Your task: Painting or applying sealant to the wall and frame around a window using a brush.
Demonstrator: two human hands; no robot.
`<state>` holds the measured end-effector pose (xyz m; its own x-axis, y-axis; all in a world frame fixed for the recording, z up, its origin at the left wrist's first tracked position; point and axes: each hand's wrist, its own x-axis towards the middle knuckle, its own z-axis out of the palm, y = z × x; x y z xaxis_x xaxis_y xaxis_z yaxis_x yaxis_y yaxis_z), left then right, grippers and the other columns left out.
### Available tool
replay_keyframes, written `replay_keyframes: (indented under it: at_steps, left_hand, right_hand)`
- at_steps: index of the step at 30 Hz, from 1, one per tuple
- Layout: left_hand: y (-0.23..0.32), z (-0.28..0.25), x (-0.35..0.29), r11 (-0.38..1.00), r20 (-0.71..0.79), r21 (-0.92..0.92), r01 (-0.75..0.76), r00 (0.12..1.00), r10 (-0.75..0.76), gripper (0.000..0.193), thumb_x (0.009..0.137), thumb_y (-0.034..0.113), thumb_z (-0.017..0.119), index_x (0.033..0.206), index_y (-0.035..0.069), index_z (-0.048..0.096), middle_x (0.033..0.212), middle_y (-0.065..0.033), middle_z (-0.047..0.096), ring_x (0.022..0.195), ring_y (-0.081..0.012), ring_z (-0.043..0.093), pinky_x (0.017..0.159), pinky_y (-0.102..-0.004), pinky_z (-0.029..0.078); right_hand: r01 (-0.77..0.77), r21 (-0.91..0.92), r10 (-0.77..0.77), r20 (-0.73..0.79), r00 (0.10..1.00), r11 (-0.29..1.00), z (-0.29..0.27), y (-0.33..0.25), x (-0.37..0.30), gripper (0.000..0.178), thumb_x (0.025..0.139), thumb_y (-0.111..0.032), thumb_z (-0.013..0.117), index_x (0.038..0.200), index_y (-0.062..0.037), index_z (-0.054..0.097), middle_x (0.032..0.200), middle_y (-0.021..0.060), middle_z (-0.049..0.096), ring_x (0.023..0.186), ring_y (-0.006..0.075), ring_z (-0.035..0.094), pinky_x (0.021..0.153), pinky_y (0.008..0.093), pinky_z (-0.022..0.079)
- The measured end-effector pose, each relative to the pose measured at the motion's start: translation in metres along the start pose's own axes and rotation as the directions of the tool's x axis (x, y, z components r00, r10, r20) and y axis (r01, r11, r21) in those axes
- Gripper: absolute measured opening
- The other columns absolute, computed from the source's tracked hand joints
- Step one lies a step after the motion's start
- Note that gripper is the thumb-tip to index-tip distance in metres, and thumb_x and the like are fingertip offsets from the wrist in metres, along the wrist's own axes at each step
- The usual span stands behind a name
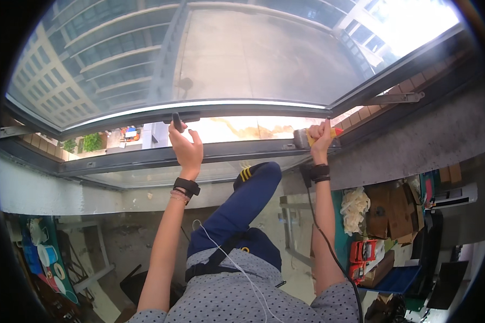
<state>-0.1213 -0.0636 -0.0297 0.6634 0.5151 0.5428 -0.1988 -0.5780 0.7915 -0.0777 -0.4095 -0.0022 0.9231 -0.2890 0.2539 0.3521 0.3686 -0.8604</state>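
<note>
My left hand (187, 149) grips the dark window handle (177, 121) on the bottom rail of a top-hung window sash (237, 109), which is tilted outward. In my right hand (320, 141) is a flat paintbrush (300, 139) with a yellow handle and a red tip. Its dark bristles point left, over the lower window frame (221, 152) near its right end. My fingers are wrapped round the brush handle and hide part of it. One extended finger reaches up close to the sash's lower right corner.
Metal stay arms (396, 98) join the sash to the frame at both sides. My raised knee (261, 175) is near the wall below. A black cable (328, 245) runs along my right arm. Cardboard boxes (388, 210) and red cases (362, 251) are at right; a cluttered green table (59, 253) is at left.
</note>
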Motion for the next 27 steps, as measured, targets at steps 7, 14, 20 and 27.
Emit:
replay_keyframes:
  at_steps: [7, 14, 20, 27]
  left_hand:
    - [-0.005, 0.000, -0.002, 1.000, 0.003, 0.016, -0.008, 1.000, 0.008, 0.035, 0.078, 0.002, 0.051, 0.111, -0.001, 0.039, 0.091, -0.0093, 0.046, 0.087, -0.0255, 0.048, 0.084, -0.0365, 0.039]
    - [-0.003, 0.004, -0.003, 1.000, -0.037, -0.010, 0.003, 0.999, -0.004, 0.036, 0.078, 0.001, 0.050, 0.112, -0.002, 0.040, 0.090, -0.0095, 0.047, 0.084, -0.0251, 0.048, 0.080, -0.0372, 0.040]
    - [-0.002, 0.004, -0.002, 1.000, -0.020, 0.002, 0.017, 1.000, -0.017, 0.032, 0.078, 0.001, 0.049, 0.108, 0.001, 0.038, 0.090, -0.0083, 0.044, 0.085, -0.0233, 0.046, 0.086, -0.0315, 0.036]
    - [-0.001, 0.007, -0.003, 0.999, -0.022, -0.016, 0.029, 0.999, -0.029, 0.033, 0.078, 0.002, 0.049, 0.110, -0.001, 0.039, 0.090, -0.0091, 0.046, 0.088, -0.0254, 0.048, 0.085, -0.0375, 0.038]
  right_hand:
    - [0.028, -0.451, -0.095, -0.127, 0.987, 0.892, -0.042, -0.028, 0.027, 0.045, 0.095, -0.025, 0.048, 0.057, -0.0132, 0.027, 0.050, -0.0061, 0.027, 0.043, 0.0051, 0.026, 0.044, 0.0234, 0.020]
    - [0.086, -0.235, -0.068, 0.084, 0.994, 0.968, -0.046, 0.006, -0.001, 0.027, 0.089, -0.014, 0.055, 0.067, -0.0085, 0.041, 0.063, -0.0031, 0.045, 0.056, 0.0074, 0.042, 0.047, 0.0232, 0.033]
    - [0.566, -0.447, -0.217, 0.620, 0.754, 0.693, 0.062, 0.010, -0.056, 0.019, 0.080, -0.003, 0.053, 0.061, -0.0040, 0.049, 0.058, 0.0077, 0.055, 0.048, 0.0186, 0.051, 0.047, 0.0291, 0.041]
    - [0.616, -0.397, -0.089, 0.790, 0.607, 0.680, 0.139, 0.035, -0.096, 0.027, 0.077, -0.012, 0.064, 0.052, -0.0076, 0.053, 0.050, 0.0087, 0.051, 0.051, 0.0257, 0.050, 0.051, 0.0345, 0.039]
